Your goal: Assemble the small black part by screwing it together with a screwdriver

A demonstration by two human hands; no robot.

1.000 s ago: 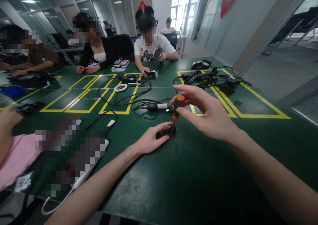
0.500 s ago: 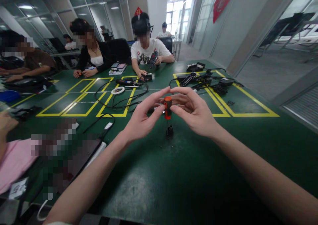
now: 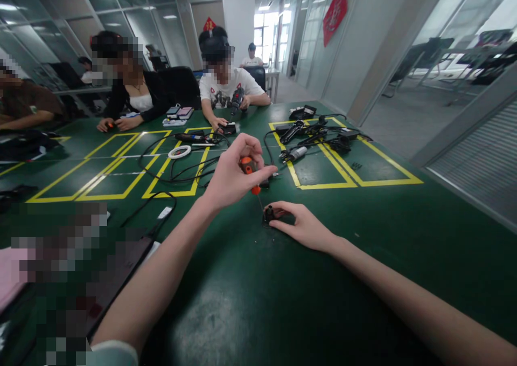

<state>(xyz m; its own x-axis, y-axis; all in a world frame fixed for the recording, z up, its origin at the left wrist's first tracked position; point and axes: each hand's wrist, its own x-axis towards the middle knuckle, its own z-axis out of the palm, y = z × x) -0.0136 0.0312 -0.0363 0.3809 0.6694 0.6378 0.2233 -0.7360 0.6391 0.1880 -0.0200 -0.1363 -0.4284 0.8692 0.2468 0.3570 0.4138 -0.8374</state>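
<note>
My left hand (image 3: pixel 236 174) is closed around the orange and dark handle of a screwdriver (image 3: pixel 247 165). The shaft slants down to a small black round part (image 3: pixel 269 214) on the green table. Whether the tip sits in a screw there I cannot tell. My right hand (image 3: pixel 301 223) pinches that black part from the right, between thumb and fingers. Just in front of it on the tabletop lie a couple of tiny bits, probably metal, too small to name.
Yellow tape rectangles mark the green table (image 3: pixel 363 280). Black cables and tools (image 3: pixel 299 131) lie at the back right, a white ring (image 3: pixel 179 152) and looped cable (image 3: pixel 141 161) at the back left. Across the table, a person in a white shirt (image 3: pixel 232 88) holds a power tool.
My right hand has left the screwdriver handle and come down onto the black part. My left hand has closed over the handle, which now leans to the left. The view has shifted slightly.
</note>
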